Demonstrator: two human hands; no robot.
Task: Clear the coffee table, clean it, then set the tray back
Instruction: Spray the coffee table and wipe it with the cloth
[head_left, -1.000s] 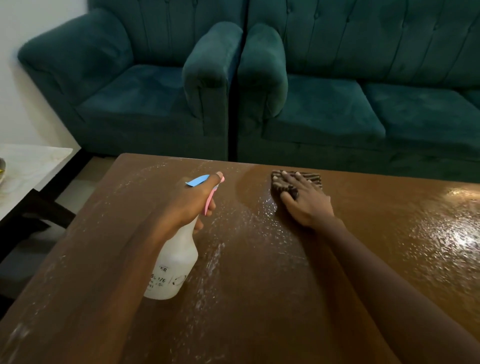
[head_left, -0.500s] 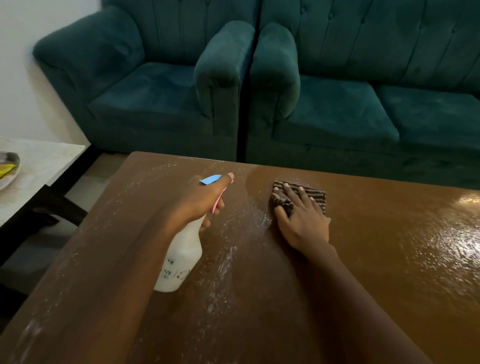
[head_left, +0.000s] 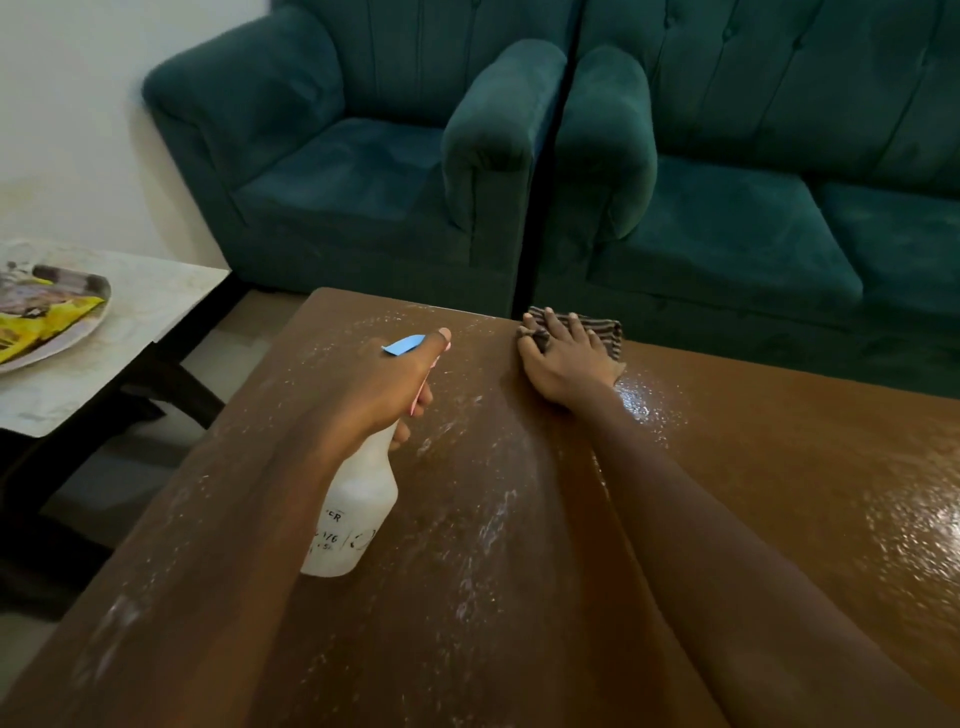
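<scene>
The brown coffee table (head_left: 779, 467) fills the lower view, speckled with white spray droplets and wet patches. My left hand (head_left: 384, 389) grips a white spray bottle (head_left: 353, 514) with a blue nozzle and pink trigger, held just above the table's left part. My right hand (head_left: 566, 358) presses flat on a dark striped cloth (head_left: 608, 332) at the table's far edge. The metal tray (head_left: 78, 322), holding a yellow packet, sits on a white side table (head_left: 145, 312) at the left.
A teal armchair (head_left: 353, 156) and a teal sofa (head_left: 753, 208) stand close behind the coffee table's far edge. A narrow strip of floor (head_left: 218, 338) separates the side table from the coffee table.
My right hand has pushed the cloth farther away to the table's far edge. The view has shifted so the side table and tray show more. The spray bottle stays in my left hand.
</scene>
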